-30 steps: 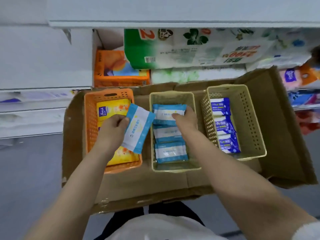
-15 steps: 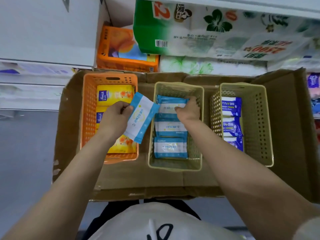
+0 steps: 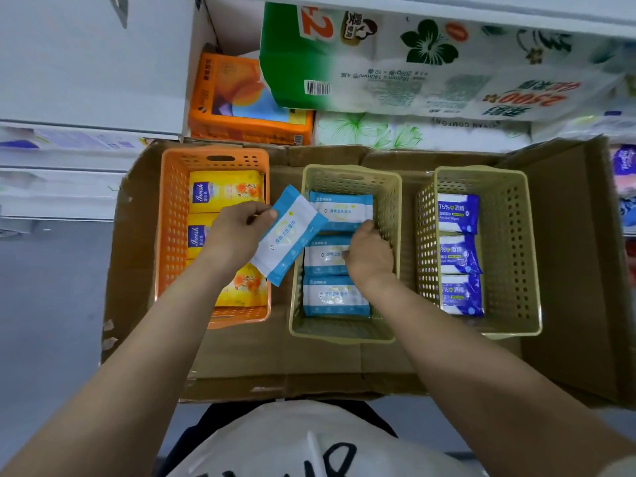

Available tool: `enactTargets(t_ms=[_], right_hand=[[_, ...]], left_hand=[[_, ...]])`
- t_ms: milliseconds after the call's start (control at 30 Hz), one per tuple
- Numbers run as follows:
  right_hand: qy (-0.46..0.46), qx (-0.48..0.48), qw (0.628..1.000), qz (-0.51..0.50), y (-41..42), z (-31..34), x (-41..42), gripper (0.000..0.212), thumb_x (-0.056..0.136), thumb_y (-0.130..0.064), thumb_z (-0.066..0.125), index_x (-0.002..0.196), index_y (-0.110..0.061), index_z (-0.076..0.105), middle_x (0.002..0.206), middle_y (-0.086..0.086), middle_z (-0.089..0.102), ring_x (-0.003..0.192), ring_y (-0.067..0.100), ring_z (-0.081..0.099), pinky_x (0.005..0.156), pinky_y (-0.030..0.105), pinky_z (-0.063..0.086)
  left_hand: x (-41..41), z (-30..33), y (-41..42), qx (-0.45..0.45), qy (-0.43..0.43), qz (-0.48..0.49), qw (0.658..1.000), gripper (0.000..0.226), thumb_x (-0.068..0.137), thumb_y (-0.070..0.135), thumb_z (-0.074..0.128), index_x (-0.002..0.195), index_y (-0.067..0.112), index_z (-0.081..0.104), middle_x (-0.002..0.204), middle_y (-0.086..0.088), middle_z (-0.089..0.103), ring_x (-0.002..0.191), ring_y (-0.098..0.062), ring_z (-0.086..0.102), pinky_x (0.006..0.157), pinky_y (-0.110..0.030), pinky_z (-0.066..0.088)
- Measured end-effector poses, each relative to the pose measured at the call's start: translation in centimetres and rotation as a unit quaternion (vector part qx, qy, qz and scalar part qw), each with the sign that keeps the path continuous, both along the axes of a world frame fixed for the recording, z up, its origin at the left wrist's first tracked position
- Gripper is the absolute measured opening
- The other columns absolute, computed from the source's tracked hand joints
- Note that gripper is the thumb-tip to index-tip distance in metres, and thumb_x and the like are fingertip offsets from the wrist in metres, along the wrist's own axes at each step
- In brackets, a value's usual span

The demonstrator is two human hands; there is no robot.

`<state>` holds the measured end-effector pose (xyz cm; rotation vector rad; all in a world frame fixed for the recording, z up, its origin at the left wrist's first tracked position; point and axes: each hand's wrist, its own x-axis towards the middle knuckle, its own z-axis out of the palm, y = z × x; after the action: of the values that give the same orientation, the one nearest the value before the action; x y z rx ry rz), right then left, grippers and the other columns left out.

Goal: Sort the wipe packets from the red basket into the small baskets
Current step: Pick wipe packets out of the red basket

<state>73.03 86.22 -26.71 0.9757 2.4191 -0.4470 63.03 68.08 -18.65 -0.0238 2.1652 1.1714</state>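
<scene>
1. The right hand (image 3: pixel 370 254) has slid back toward the person along the middle beige basket (image 3: pixel 392 201): a second ago its fingers were on the far light-blue packet (image 3: pixel 344 208), now they curl down onto the middle light-blue packet (image 3: pixel 323 258). Whether they pinch it or only press it flat I cannot tell.
2. The left hand (image 3: pixel 237 235) has barely moved. It still pinches one light-blue wipe packet (image 3: pixel 289 235) by its far left corner, the packet hanging tilted over the gap between the orange basket (image 3: pixel 172 235) and the beige one, just left of the right hand.
3. My reading: the right hand is tidying the row to make room, and the held packet goes in next.
4. The yellow packets (image 3: pixel 225 191) and dark-blue alcohol wipes (image 3: pixel 457 213) lie sorted. No red basket is in view.
</scene>
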Motion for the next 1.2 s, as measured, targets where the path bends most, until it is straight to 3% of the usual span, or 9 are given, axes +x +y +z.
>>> enactTargets(t_ms=[133,233,300,400,467,567,667,833,1200], right_hand=[[0.152,-0.003,0.987,-0.048,1.5,3.6,-1.1,0.035,0.097,-0.028,0.057,0.126,-0.010,0.052,0.117,0.008,0.064,0.105,0.025,0.064,0.080,0.034,0.050],[0.257,-0.285,0.919,-0.094,3.1,7.3,-2.3,0.039,0.094,-0.020,0.063,0.132,-0.020,0.056,0.127,-0.007,0.061,0.118,0.009,0.057,0.100,0.028,0.046],[0.139,-0.404,0.904,0.015,3.2,9.1,-2.8,0.048,0.089,-0.029,0.070,0.135,-0.027,0.055,0.131,-0.012,0.059,0.117,0.003,0.056,0.098,0.025,0.045],[0.052,-0.357,0.924,0.129,2.8,8.8,-2.9,0.042,0.083,-0.037,0.075,0.122,-0.024,0.065,0.109,-0.011,0.065,0.097,0.004,0.061,0.076,0.020,0.047],[0.092,-0.363,0.926,0.056,3.4,8.3,-2.5,0.031,0.082,-0.032,0.078,0.109,-0.020,0.069,0.100,-0.008,0.067,0.090,0.009,0.064,0.070,0.021,0.049],[0.087,-0.389,0.917,-0.013,4.3,7.4,-0.9,0.023,0.082,-0.028,0.079,0.101,-0.020,0.068,0.103,-0.002,0.068,0.094,0.016,0.067,0.079,0.031,0.056],[0.091,-0.334,0.935,0.080,3.3,6.9,0.1,0.030,0.079,-0.036,0.079,0.104,-0.024,0.067,0.101,-0.008,0.068,0.093,0.012,0.065,0.081,0.034,0.053],[0.022,-0.160,0.969,0.188,3.4,5.4,0.5,0.039,0.083,-0.037,0.075,0.119,-0.025,0.064,0.119,-0.005,0.064,0.107,0.017,0.060,0.091,0.035,0.049],[-0.062,-0.126,0.971,0.194,-0.5,0.0,4.0,0.049,0.091,-0.036,0.067,0.136,-0.023,0.055,0.131,0.003,0.061,0.116,0.023,0.058,0.091,0.033,0.048]], left_hand=[[-0.3,0.5,-0.2,0.009,-0.038,-0.027,0.999,0.015,0.091,0.029,0.067,0.094,0.016,0.073,0.087,-0.001,0.071,0.075,-0.013,0.065,0.062,-0.028,0.049],[-0.5,1.0,0.6,0.014,-0.089,-0.074,0.993,0.018,0.086,0.027,0.073,0.091,0.010,0.074,0.086,-0.007,0.073,0.075,-0.015,0.066,0.062,-0.028,0.050],[-0.3,1.4,1.5,0.015,-0.099,-0.104,0.990,0.019,0.084,0.029,0.075,0.087,0.010,0.075,0.087,-0.015,0.073,0.075,-0.018,0.063,0.065,-0.033,0.048],[0.0,1.1,2.6,0.023,-0.096,-0.113,0.989,0.019,0.083,0.030,0.076,0.085,0.011,0.075,0.088,-0.015,0.072,0.075,-0.018,0.063,0.065,-0.032,0.048],[0.3,0.7,2.7,0.044,-0.100,-0.065,0.992,0.018,0.083,0.023,0.076,0.095,0.010,0.072,0.090,-0.008,0.072,0.079,-0.014,0.066,0.061,-0.021,0.053],[1.0,0.0,2.3,0.066,-0.106,-0.022,0.992,0.021,0.082,0.011,0.076,0.100,0.010,0.065,0.097,-0.008,0.071,0.085,-0.015,0.070,0.061,-0.020,0.055],[2.2,-0.8,2.9,0.058,-0.101,-0.054,0.992,0.023,0.080,0.011,0.078,0.100,0.010,0.066,0.097,-0.007,0.071,0.090,-0.019,0.071,0.073,-0.031,0.059],[3.6,-2.3,3.6,-0.085,0.125,0.010,0.988,0.036,0.087,0.027,0.071,0.120,0.018,0.061,0.114,0.000,0.064,0.106,-0.016,0.060,0.081,-0.024,0.045],[4.0,-3.8,3.3,-0.067,0.036,-0.062,0.995,0.035,0.088,0.009,0.068,0.121,0.015,0.060,0.108,-0.007,0.070,0.101,-0.024,0.067,0.079,-0.046,0.059]])
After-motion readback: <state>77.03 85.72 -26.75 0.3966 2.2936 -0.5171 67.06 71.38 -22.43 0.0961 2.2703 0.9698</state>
